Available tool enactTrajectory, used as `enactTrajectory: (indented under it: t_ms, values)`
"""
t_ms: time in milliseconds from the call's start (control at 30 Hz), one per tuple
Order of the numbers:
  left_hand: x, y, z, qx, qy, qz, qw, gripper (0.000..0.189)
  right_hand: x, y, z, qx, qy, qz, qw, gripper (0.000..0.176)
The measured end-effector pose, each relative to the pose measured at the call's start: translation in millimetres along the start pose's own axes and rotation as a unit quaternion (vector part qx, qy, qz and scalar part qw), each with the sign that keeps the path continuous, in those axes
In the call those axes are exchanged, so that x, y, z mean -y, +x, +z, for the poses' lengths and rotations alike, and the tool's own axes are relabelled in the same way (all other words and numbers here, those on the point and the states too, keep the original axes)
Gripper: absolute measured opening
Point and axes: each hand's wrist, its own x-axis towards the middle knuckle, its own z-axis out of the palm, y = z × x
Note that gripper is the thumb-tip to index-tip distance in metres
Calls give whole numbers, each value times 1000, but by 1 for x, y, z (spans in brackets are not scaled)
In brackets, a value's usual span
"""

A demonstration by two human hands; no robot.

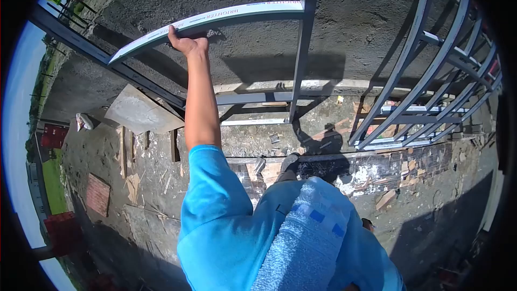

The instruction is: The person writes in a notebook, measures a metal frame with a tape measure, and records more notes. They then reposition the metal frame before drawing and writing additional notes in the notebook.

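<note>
Metal framing is what the left hand (187, 43) has hold of: its fingers are curled over the top rail (231, 13) of a dark grey frame (306, 59) that stands on edge against the rough cement wall (371, 16). The grip sits towards the rail's left end. I would judge the frame stiff and fairly light for its span, but awkward, likely to swing or twist if held at one point only. The white printed film on the rail looks smooth and may be slippery under the palm. A steadier hold would seem to be near a joint, such as where the upright (301, 91) meets the rail. To the right, a second, barred frame (425, 70) leans on the same wall. The right hand does not show at all, so I cannot tell what it is doing. A blue-and-white towel (307, 231) and the person's own body hide the lower middle, and the frame's foot is hard to pick out among the scraps on the ground (156, 183).
</note>
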Motion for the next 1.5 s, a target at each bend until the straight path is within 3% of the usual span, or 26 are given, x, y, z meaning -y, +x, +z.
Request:
enactTrajectory:
  t_ms: [33,67,100,133,167,200,267,300,400,667,800,900,933,1033,1100,1233,1367,1400,1500]
  values:
    - [-10,-7,2,8,-20,-54,998,55,-8,0,3,-6,15,-11,1000,40]
    - [-15,-38,33,9,-31,-36,999,51,-19,6,7,-17,32,-8,999,37]
    - [-24,-8,-2,49,-63,-61,995,46,-22,5,16,-26,49,0,998,34]
    - [-34,-28,16,-20,-30,-83,996,43,-28,4,24,-33,45,-15,998,31]
    - [-46,-9,-8,1,-82,-117,990,44,-19,-12,36,-50,49,-10,998,26]
    - [-54,-28,7,-13,-93,-123,988,40,-30,-12,38,-49,52,-6,997,28]
    - [-60,-69,46,-34,4,-37,999,35,-40,-27,45,-68,64,-35,995,21]
    - [-74,-75,54,1,-139,-128,982,36,-42,-39,48,-85,71,-28,993,20]
    - [-82,-138,120,40,-146,-157,976,37,-45,-59,46,-110,37,-17,993,20]
    - [13,-283,239,227,-155,-292,916,37,-114,-63,12,-176,136,-54,973,18]
    - [75,-403,308,301,-178,-368,862,38,-192,-71,-12,-228,320,-60,918,14]
    - [114,-510,356,353,-199,-426,809,38,-271,-72,-22,-260,447,-10,856,15]
    - [122,-544,372,363,-206,-442,794,38,-288,-79,-20,-300,530,33,792,16]
    - [138,-649,416,401,-227,-479,747,38,-350,-98,-15,-371,624,94,681,20]
    - [148,-717,442,420,-241,-503,716,38,-391,-93,-8,-382,650,130,644,24]
    - [166,-835,474,431,-267,-541,671,38,-410,-106,-13,-390,669,158,612,30]
    - [182,-951,504,431,-301,-571,630,39,-420,-106,-47,-407,696,96,584,25]
    - [184,-982,509,431,-311,-578,620,39,-427,-107,-63,-378,691,84,611,32]
    - [194,-1082,526,424,-340,-592,596,39,-449,-110,-105,-419,689,42,590,31]
